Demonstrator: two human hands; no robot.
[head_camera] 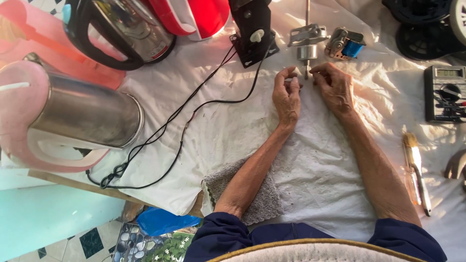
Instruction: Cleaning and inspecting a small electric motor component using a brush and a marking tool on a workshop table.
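Observation:
My left hand (286, 94) and my right hand (335, 87) rest close together on a white cloth (218, 131). Their fingertips meet around the lower end of a thin metal shaft that carries a small silver cylinder (307, 52). The left fingers are curled and pinch something small and pale, too tiny to identify. The right fingers pinch at the shaft's tip. Just beyond lie a grey metal bracket (307, 35) and a small motor with a blue coil (345, 44).
Two steel kettles (87, 114) (126, 29) lie at the left. A black stand (252, 29) trails black wires (165, 136). A multimeter (445, 93), a brush (412, 150) and a screwdriver sit at the right. A grey towel (262, 199) lies under my left forearm.

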